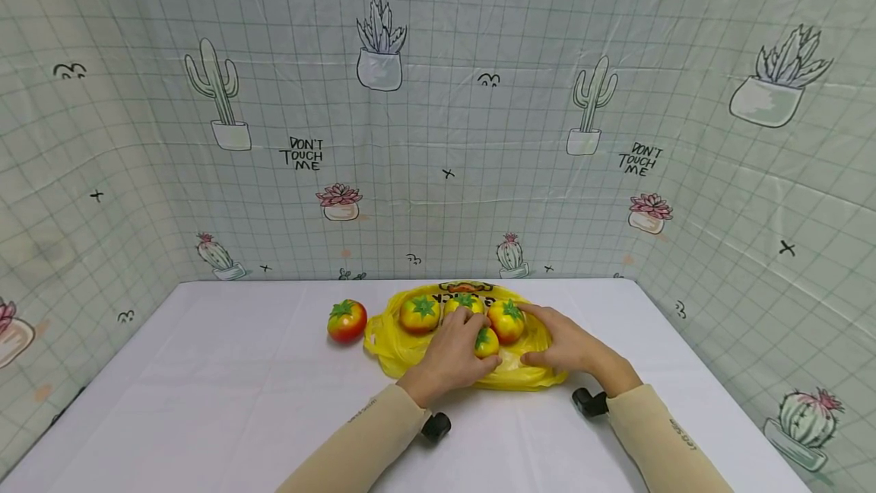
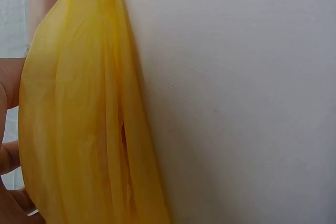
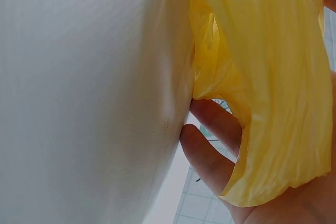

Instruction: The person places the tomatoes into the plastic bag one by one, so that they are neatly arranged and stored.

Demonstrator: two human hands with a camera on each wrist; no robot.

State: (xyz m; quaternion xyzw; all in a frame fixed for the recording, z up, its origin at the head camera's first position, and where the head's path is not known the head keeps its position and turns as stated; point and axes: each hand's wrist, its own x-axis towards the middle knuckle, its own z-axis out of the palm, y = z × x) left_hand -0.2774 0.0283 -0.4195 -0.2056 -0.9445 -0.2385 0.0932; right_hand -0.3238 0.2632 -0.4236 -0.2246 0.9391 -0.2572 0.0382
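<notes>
Several yellow-red tomatoes with green leafy tops lie on a yellow plastic bag [image 1: 397, 360] on the table. My left hand [image 1: 452, 352] curls its fingers and thumb round the front tomato [image 1: 487, 343], partly covering it and the back tomato [image 1: 465, 303]. My right hand [image 1: 564, 341] is spread at the bag's right side, its fingertips by the right tomato [image 1: 507, 320]; whether they touch it, I cannot tell. Another tomato [image 1: 419, 314] sits at the bag's left. In the right wrist view, loose bag plastic [image 3: 278, 93] partly hides the right fingers; in the left wrist view, bag folds [image 2: 79, 108] hide the tomatoes.
A redder tomato [image 1: 347, 321] stands on the white tabletop [image 1: 205, 386], left of the bag. Behind the table hangs a gridded cloth [image 1: 445, 128] with cactus drawings, continuing along both sides. Black wrist devices [image 1: 436, 427] show beside both sleeves.
</notes>
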